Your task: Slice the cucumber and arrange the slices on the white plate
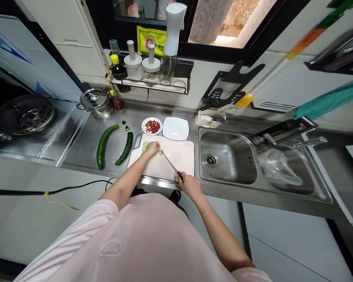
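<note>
A knife [171, 163] is gripped by its black handle in my right hand [190, 185], its blade pointing up and left over the white cutting board [179, 150]. At the blade's tip is a cucumber slice [161, 152]. My left hand [153, 148] is on the board just left of that slice, fingers curled together; whatever they may hold is too small to make out. Several pale green slices [144, 148] lie beside its left edge. Left of the board are a dark, bumpy cucumber piece [125, 149] and a longer whole cucumber [105, 145].
Behind the board stand a plate of chopped red pieces [152, 126] and a white square plate [175, 128]. A steel sink [228, 156] adjoins on the right. A lidded pot [97, 103] and a wok [22, 114] are at left, a spice shelf [153, 87] above.
</note>
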A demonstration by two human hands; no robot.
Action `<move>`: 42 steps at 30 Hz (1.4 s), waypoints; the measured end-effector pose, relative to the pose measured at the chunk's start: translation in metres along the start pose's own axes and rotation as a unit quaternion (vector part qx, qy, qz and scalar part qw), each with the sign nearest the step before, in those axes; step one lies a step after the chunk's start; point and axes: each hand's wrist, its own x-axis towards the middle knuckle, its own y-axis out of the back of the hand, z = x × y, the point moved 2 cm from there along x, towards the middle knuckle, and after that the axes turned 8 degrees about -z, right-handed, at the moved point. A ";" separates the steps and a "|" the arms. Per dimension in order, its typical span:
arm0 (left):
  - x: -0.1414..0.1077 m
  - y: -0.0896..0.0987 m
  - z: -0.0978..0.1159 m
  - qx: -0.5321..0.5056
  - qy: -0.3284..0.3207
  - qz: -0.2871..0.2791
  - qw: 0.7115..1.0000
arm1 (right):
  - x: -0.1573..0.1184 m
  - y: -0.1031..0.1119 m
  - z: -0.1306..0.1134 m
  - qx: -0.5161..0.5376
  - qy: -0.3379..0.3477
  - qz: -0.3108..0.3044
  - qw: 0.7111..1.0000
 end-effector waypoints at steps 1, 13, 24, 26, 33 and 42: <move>0.000 0.000 0.000 -0.002 -0.001 -0.001 1.000 | 0.000 0.000 0.000 -0.001 0.000 -0.001 1.000; 0.001 -0.001 -0.002 -0.022 -0.005 0.001 1.000 | -0.003 -0.005 0.001 0.010 -0.001 -0.015 1.000; -0.002 0.002 0.002 -0.019 0.005 -0.004 1.000 | 0.003 -0.003 -0.002 0.010 0.003 -0.017 1.000; -0.002 0.003 0.002 -0.020 0.009 -0.007 1.000 | 0.004 -0.002 -0.003 0.011 0.001 -0.023 1.000; -0.001 0.002 0.001 -0.027 0.015 -0.011 0.999 | 0.006 0.005 -0.008 0.014 0.005 -0.026 1.000; -0.002 0.003 0.002 -0.028 0.012 -0.009 1.000 | 0.007 0.009 -0.012 0.012 -0.004 -0.033 0.999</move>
